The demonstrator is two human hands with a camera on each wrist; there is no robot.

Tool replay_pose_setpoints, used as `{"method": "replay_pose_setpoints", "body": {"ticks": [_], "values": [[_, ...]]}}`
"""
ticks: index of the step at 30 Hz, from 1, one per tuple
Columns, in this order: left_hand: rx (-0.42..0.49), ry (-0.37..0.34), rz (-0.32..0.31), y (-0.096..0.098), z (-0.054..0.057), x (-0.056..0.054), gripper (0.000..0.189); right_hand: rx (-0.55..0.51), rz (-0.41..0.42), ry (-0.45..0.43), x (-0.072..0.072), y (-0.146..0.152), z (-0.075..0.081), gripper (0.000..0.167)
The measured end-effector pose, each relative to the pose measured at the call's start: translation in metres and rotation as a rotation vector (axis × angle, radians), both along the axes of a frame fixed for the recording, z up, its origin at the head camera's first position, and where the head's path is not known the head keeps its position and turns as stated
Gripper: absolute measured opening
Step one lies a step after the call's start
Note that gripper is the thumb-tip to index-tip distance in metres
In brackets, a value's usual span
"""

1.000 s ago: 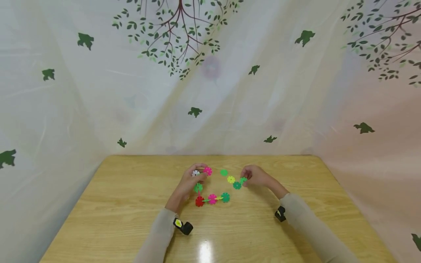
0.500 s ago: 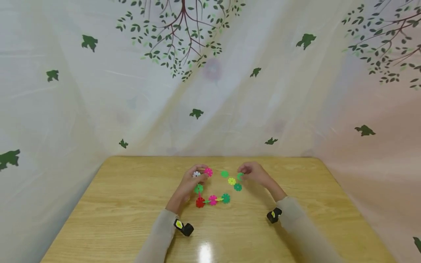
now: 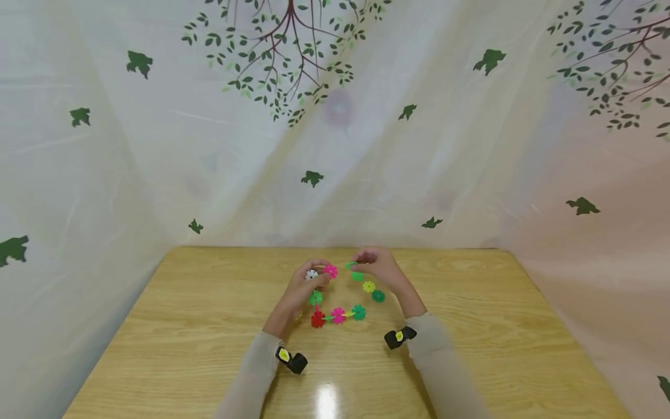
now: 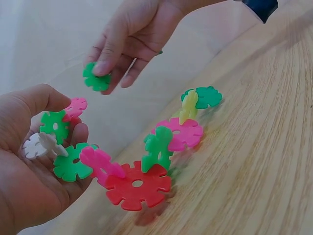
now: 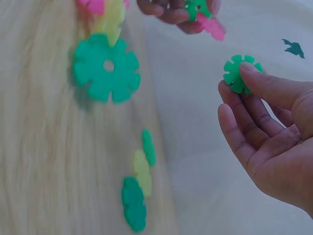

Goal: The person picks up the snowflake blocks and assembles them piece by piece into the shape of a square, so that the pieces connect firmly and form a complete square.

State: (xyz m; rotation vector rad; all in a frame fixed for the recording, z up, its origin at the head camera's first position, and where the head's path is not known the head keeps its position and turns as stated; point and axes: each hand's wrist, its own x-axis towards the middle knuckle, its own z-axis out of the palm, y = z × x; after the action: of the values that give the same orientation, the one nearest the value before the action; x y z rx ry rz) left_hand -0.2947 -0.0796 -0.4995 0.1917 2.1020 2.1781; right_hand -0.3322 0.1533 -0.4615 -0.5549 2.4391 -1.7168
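My left hand (image 3: 300,291) grips one end of a chain of slotted flower-shaped plastic discs. A pink disc (image 4: 77,105) pokes out past its fingertips, and a white disc (image 4: 33,147) lies within the palm. From there the chain bends through a red disc (image 4: 122,191) at the corner and ends in a teal disc (image 5: 93,73) close over the table. Between thumb and fingers, my right hand (image 3: 384,273) pinches a single green disc (image 5: 232,71), raised to the right of the pink end, with a gap between them.
On the wooden table (image 3: 183,337), three loose discs form a slanting row below the right hand: light green (image 3: 358,277), yellow (image 3: 369,286) and dark green (image 3: 378,296). Behind the table's far edge hangs a pale curtain (image 3: 251,203) printed with leaves and birds.
My right hand has moved left with its green disc, away from the dark green loose disc and toward the left hand. The left hand and chain stay nearly still.
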Motion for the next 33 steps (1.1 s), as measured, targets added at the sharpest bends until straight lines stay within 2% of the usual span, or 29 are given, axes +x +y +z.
{"method": "replay_pose_setpoints", "body": {"ticks": [7,18,33], "values": [[0.016,0.017,-0.004,-0.003,0.004,-0.002,0.033,-0.080,0.004,-0.011,-0.004,-0.017,0.001,0.015],[0.018,0.033,-0.027,-0.001,-0.004,-0.002,0.031,-0.122,0.038,-0.008,0.001,-0.017,-0.011,0.013],[0.015,0.041,-0.039,-0.001,-0.001,-0.001,0.032,-0.187,0.022,-0.006,0.004,-0.024,-0.013,0.004]]}}
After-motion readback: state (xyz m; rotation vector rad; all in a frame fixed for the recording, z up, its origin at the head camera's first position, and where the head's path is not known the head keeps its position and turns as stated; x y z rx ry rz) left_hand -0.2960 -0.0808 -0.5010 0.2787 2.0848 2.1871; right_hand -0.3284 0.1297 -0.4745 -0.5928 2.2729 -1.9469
